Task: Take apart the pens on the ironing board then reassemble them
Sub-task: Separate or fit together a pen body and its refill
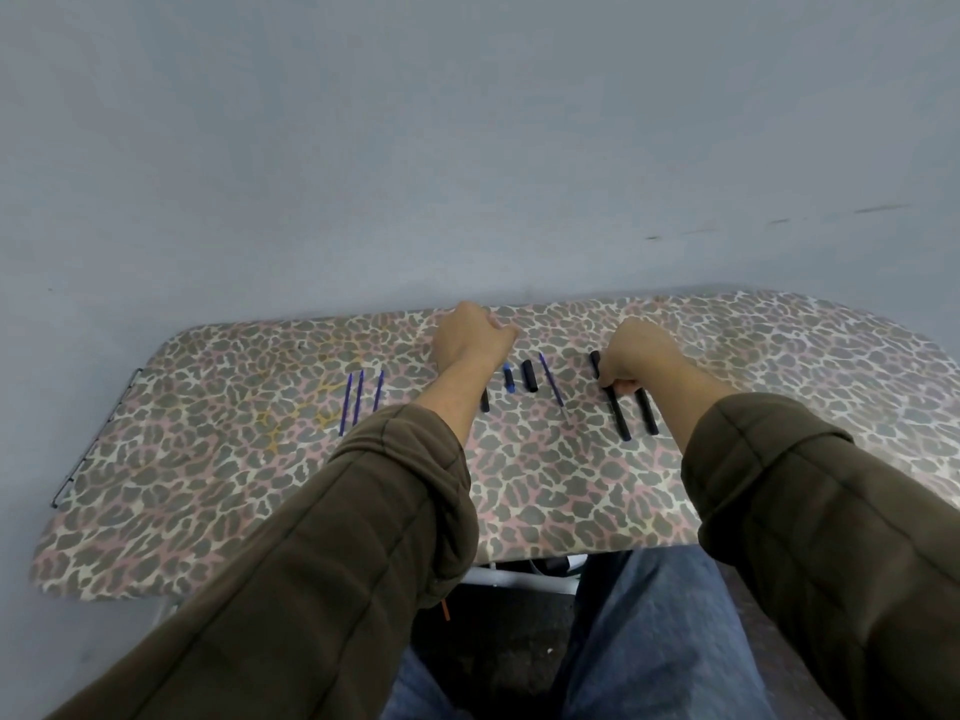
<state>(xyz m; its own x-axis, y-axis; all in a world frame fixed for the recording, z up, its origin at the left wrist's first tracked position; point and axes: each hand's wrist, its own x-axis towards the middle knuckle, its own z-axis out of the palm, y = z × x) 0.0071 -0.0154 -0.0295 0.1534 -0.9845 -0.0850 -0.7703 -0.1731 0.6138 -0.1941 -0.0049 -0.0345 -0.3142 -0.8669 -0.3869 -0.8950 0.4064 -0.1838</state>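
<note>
While the pens lie in pieces across the middle of the ironing board [208, 485], I judge reassembly starts here: my right hand [636, 363] curls its fingers onto a black barrel [619, 413], my left hand [470, 337] is fisted, contents unclear, and next I need the blue refill [551, 380].

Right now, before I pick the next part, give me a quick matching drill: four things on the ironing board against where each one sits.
Things:
1. three blue refills
2. short blue piece
3. lone blue refill
4. long black barrel

Places:
A. under the right hand, its fingers closed on it
B. farthest left, lying side by side
C. between the short black cap and the right hand
D. just right of the left hand's forearm

Pairs: 1-B, 2-D, 3-C, 4-A
</note>
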